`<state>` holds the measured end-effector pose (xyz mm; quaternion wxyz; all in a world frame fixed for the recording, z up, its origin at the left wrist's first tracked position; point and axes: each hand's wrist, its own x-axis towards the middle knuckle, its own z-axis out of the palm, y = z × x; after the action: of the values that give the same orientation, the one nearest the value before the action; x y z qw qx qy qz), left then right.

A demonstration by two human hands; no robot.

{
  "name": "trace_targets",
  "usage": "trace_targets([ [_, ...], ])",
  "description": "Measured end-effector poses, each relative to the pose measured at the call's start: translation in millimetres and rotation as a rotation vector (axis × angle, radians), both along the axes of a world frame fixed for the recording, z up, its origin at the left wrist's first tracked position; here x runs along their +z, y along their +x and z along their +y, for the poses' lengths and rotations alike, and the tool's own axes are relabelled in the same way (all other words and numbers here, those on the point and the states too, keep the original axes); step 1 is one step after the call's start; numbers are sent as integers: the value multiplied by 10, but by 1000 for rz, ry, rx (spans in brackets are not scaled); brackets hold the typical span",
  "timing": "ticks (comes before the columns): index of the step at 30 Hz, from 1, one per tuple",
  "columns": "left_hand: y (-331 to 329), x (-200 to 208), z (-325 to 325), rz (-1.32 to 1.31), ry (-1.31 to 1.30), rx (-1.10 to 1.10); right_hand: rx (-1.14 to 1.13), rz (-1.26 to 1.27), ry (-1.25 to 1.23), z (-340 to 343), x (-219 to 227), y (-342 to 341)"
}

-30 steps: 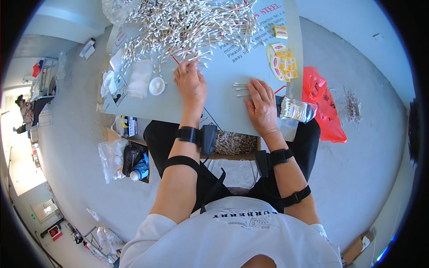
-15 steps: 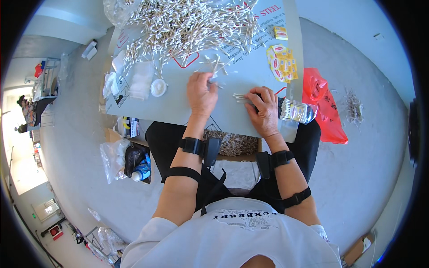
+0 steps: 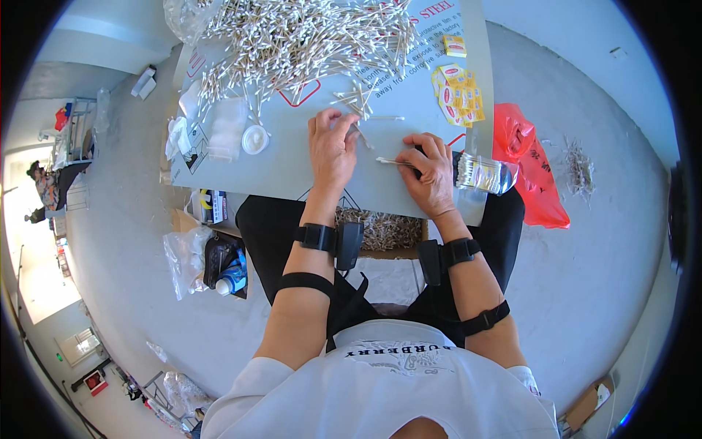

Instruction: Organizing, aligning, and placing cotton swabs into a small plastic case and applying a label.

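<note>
My left hand (image 3: 333,150) is bent over the table, thumb and fingertips together at one end of a cotton swab (image 3: 364,137) that slants toward me. Just beyond those fingertips lies a small loose cluster of cotton swabs (image 3: 352,97), with a single swab (image 3: 391,118) to its right. My right hand (image 3: 430,174) is closed on a few cotton swabs (image 3: 387,160), their white tips pointing left; the rest of them is hidden by the fingers. Right beside that hand lies a clear packet filled with swabs (image 3: 479,174). A large heap of cotton swabs (image 3: 307,44) covers the far side.
On the table's left are a small round white container (image 3: 254,139) and clear plastic sleeves (image 3: 225,130). Yellow packets (image 3: 459,95) lie at the right. A red plastic bag (image 3: 523,164) hangs past the right edge. Below the near edge stands a box of swabs (image 3: 384,233).
My left hand has shifted slightly, and the swab at its fingertips now shows clearly. The swabs in my right hand look more bunched together. The whole view has moved a little.
</note>
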<state>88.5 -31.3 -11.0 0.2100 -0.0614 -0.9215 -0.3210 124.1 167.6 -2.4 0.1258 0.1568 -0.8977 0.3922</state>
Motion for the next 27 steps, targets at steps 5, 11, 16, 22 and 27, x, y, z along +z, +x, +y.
trace_targets([
  [5, -6, -28, -17, -13, 27, -1, -34, -26, -96, 0, -26, -6],
  [11, 82, -60, 64, -26, 12, 24, -63, -33, -183, 22, -73, -12],
  [16, 36, 10, 116, -72, 38, -100, -149, -67, -353, 40, -100, 19],
  [22, -38, 1, 76, -50, 57, -4, -224, -65, -399, 39, -91, 5],
  [27, 134, -8, 241, -48, 8, -100, -248, -68, -501, 59, -136, -18],
])
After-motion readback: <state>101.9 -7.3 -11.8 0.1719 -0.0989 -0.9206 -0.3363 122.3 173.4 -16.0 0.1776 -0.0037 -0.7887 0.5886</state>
